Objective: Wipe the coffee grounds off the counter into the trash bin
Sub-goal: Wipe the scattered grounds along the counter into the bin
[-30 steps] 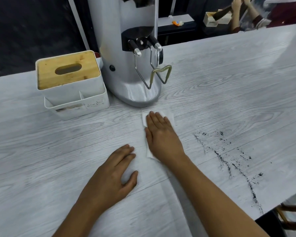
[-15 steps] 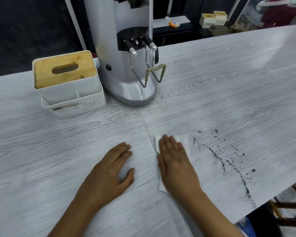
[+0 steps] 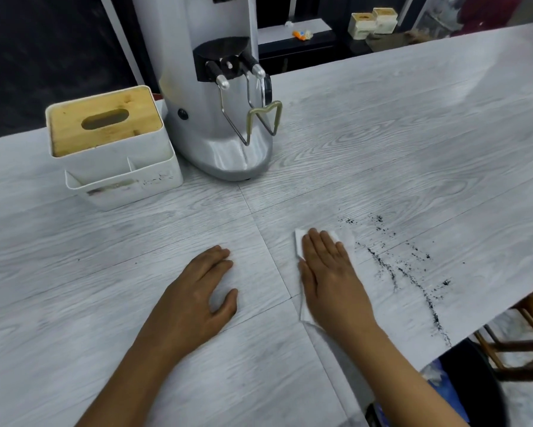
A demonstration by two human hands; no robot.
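Observation:
Dark coffee grounds [image 3: 406, 272] lie in streaks on the pale wood-grain counter [image 3: 382, 155], running toward its right edge. My right hand [image 3: 332, 278] lies flat on a white tissue [image 3: 346, 238], pressing it to the counter just left of the grounds. The tissue's edges show past my fingertips and beside my wrist. My left hand [image 3: 197, 297] rests palm down on the counter with fingers loosely spread and nothing in it. A black trash bin [image 3: 471, 377] with a blue liner stands below the counter's right edge.
A silver coffee grinder [image 3: 216, 97] stands at the back centre. A white tissue box with a wooden lid [image 3: 111, 146] sits to its left. Wooden chair legs [image 3: 529, 334] show off the right edge, near the bin.
My right hand has slid the tissue from in front of the grinder toward me and to the right, up to the grounds. My left hand has stayed where it was.

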